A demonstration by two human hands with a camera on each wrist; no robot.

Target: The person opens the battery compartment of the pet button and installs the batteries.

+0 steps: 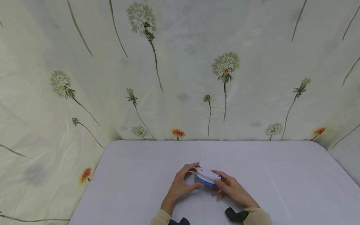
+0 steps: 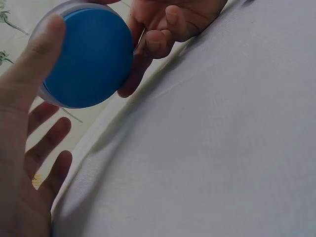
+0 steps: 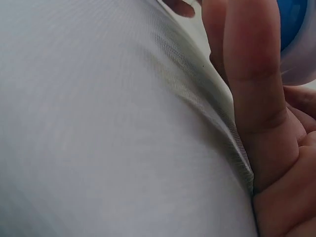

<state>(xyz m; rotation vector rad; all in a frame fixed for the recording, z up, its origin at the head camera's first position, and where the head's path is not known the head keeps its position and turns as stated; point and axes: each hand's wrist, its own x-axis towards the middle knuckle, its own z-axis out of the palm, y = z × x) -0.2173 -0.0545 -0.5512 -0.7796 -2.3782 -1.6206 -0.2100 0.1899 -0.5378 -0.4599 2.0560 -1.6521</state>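
A small round case (image 1: 208,176), white on top with small dark marks and blue underneath, is held tilted above the table between both hands. My left hand (image 1: 180,185) holds its left side, thumb low and index finger at the upper rim. In the left wrist view the flat blue face of the case (image 2: 94,59) shows, with the left thumb over its edge and the other fingers spread below. My right hand (image 1: 234,190) pinches the right side between thumb and fingers. The right wrist view shows mostly right-hand fingers (image 3: 254,64), which partly hide the case.
A white cloth covers the table (image 1: 135,175). Behind it and at the sides hangs a pale curtain (image 1: 182,62) printed with dandelions. Black straps or mounts (image 1: 236,215) sit at both wrists, below beige sleeves (image 1: 257,216).
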